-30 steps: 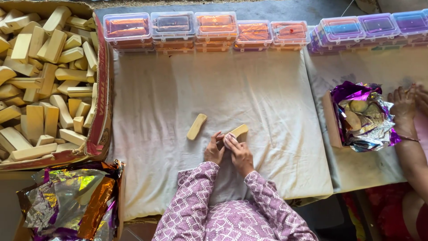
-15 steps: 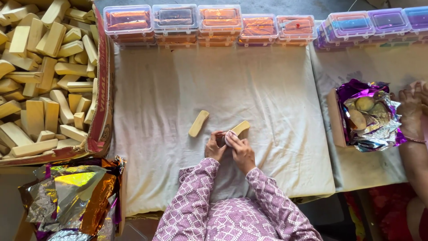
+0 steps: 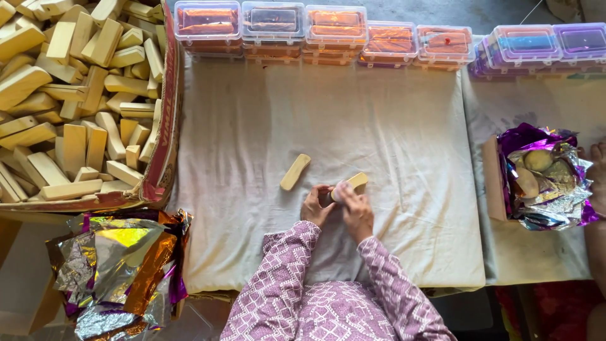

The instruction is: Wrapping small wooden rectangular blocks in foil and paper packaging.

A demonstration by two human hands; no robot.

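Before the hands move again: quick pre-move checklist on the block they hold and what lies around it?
1. Both hands on the pale rectangular block: ok; left hand and right hand meet at its near end.
2. What covers the near end: cannot tell; something dark shows between the fingers.
3. Second pale block apart from the hands: ok; it lies alone on the white cloth.
4. Cardboard box of pale blocks: ok, at the left, full.
5. Crumpled foil sheets: ok, heaped beside the left arm.
6. Clear lidded boxes: ok, in a row along the far edge.
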